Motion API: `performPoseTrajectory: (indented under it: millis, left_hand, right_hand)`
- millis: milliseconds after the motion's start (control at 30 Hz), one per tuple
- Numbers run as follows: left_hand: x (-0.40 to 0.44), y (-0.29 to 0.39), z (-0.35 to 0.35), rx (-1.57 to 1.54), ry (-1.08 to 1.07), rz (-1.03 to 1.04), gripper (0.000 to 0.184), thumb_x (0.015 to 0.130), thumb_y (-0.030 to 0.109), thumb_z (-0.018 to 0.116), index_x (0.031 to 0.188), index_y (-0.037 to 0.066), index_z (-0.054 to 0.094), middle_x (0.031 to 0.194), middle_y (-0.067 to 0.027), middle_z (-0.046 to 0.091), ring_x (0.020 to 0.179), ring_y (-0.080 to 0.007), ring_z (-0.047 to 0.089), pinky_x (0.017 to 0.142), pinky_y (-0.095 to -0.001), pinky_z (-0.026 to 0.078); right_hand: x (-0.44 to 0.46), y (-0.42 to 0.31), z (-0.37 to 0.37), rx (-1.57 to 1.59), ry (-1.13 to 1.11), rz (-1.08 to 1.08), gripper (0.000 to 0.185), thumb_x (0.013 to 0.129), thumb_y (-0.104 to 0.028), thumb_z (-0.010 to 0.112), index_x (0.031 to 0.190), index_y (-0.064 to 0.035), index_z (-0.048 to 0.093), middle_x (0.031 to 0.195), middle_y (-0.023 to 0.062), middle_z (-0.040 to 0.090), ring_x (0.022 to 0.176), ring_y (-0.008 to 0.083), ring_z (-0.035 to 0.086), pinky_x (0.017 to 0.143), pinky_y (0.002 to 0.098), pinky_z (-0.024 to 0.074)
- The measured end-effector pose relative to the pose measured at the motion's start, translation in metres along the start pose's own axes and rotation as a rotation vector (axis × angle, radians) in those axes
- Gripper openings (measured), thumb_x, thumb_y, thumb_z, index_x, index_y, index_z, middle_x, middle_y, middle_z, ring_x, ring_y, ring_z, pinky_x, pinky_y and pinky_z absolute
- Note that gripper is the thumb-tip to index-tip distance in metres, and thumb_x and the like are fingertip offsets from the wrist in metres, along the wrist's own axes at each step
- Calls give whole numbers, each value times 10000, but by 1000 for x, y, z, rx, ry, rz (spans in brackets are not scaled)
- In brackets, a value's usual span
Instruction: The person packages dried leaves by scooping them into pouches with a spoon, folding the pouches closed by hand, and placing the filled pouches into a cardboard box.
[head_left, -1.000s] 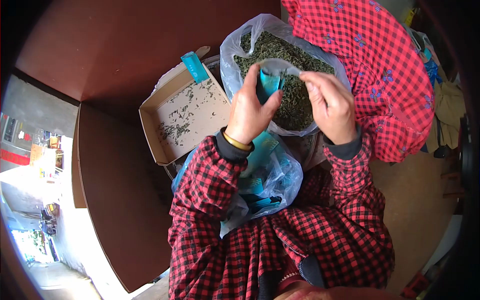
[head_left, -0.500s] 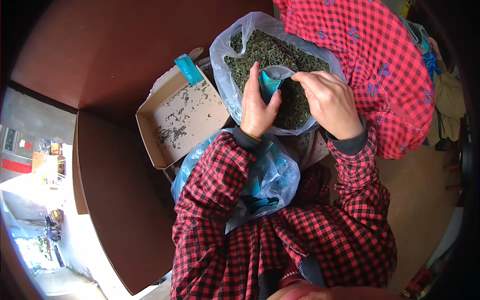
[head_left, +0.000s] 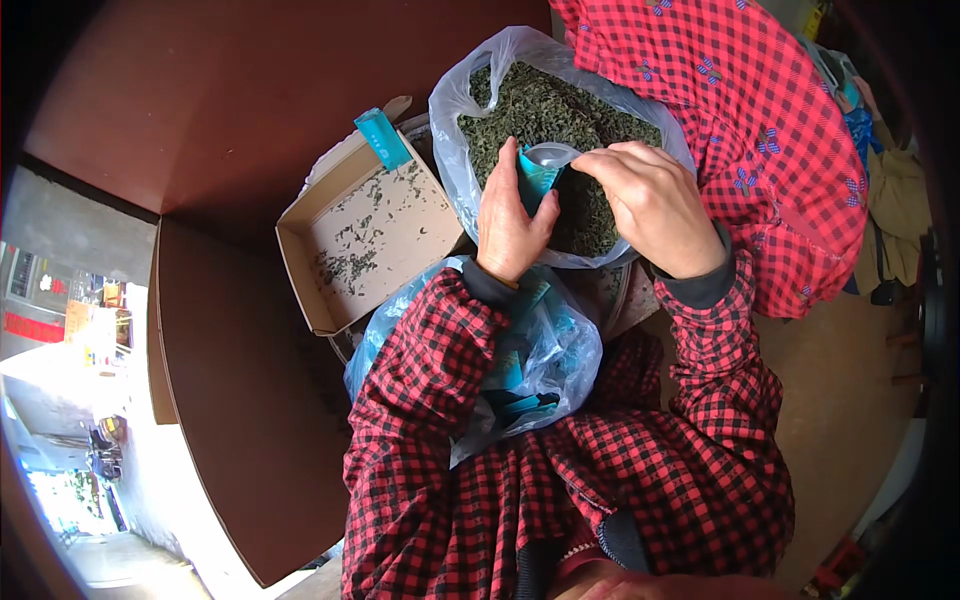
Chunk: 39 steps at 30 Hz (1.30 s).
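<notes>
My left hand (head_left: 508, 228) is closed round a small teal packet (head_left: 537, 180), held upright over the bag of dried leaves. At the packet's mouth sits a clear plastic piece with a rounded rim (head_left: 552, 153); I cannot tell whether it is a cup or a liner. The fingers of my right hand (head_left: 652, 205) pinch the right edge of that clear piece. Beneath both hands, dark green dried leaves (head_left: 540, 105) fill a large clear plastic bag (head_left: 448, 150). Closer to my body, another clear bag (head_left: 575, 375) holds several teal packets (head_left: 505, 370).
A shallow cardboard box (head_left: 400, 250) with scattered leaf bits stands at the left, a teal packet (head_left: 382, 140) on its far rim. Brown panels (head_left: 250, 400) rise behind and left of it. Red checked cloth (head_left: 740, 130) lies at the right of the leaf bag.
The packet and my left hand have lowered slightly. My right hand's fingertips have shifted a little left, and the clear rim now shows rounder above the packet.
</notes>
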<state>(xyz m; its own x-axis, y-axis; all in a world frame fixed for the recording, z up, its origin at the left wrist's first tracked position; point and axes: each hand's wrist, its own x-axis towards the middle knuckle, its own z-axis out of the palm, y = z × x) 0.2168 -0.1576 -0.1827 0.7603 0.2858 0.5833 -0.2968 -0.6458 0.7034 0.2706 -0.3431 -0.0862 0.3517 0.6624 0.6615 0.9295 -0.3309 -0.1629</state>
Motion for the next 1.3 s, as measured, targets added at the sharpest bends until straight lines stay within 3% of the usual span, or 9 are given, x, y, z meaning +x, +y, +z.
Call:
performPoseTrajectory:
  millis: [200,333,500,633,900,1000,1033,1133,1300]
  left_hand:
    - [-3,3,-6,3,-35,-57,692,797,107,722,1415,-16,436,1246,-263,592,1158,-411,591,997,-431,472]
    - [-4,4,-6,-2,-56,-13,679,795,109,721,1408,3,447,1239,-252,596,1155,-411,591,993,-431,475]
    - [-4,6,-7,9,-49,-12,676,794,112,722,1405,8,451,1228,-247,603,1150,-413,593,992,-428,476]
    - [-6,6,-9,35,-63,-10,676,796,115,723,1403,-2,449,1221,-245,607,1147,-412,595,989,-428,476]
    - [-9,7,-15,-2,-19,-10,648,807,120,717,1384,-28,461,1234,-255,605,1142,-411,598,980,-428,477]
    - [-12,12,-19,8,-56,-8,633,809,117,712,1375,-33,472,1227,-259,611,1138,-413,601,982,-428,475]
    - [-12,12,-18,2,-61,-8,633,809,117,712,1375,-33,472,1227,-259,611,1138,-413,601,982,-428,475]
    - [-14,10,-18,28,-56,-29,620,820,112,725,1384,-13,498,1229,-199,645,1167,-288,617,1006,-375,464]
    - [-12,13,-17,34,-56,-18,621,821,115,726,1383,-18,497,1236,-206,640,1173,-303,616,1011,-379,462]
  right_hand:
    - [-1,5,-7,-52,-1,4,239,826,67,603,1039,-7,682,1003,149,710,951,330,674,823,418,545]
    - [1,-2,-2,-12,9,-119,216,835,69,606,1021,-4,691,985,146,713,943,328,679,814,419,549]
    - [-2,3,-2,33,73,-88,221,824,61,625,1024,-5,694,957,140,714,930,323,683,809,413,553]
    - [-10,8,-4,145,-37,-44,188,849,28,648,1030,0,691,944,148,709,889,315,688,778,378,558]
    - [-50,22,5,376,111,444,120,955,-64,637,1028,19,685,858,126,715,777,190,704,708,311,544]
    - [-74,18,14,435,-92,570,144,969,-105,638,1016,24,680,815,109,721,768,160,705,692,305,540]
    - [-77,20,16,431,-93,576,144,969,-105,638,1016,24,680,815,109,721,768,160,705,692,305,540]
    - [-81,26,24,471,-153,608,172,969,-140,645,990,28,672,804,118,720,770,177,712,683,305,536]
    - [-62,33,42,394,-71,590,184,972,-156,645,975,28,664,804,128,717,768,184,715,675,305,533]
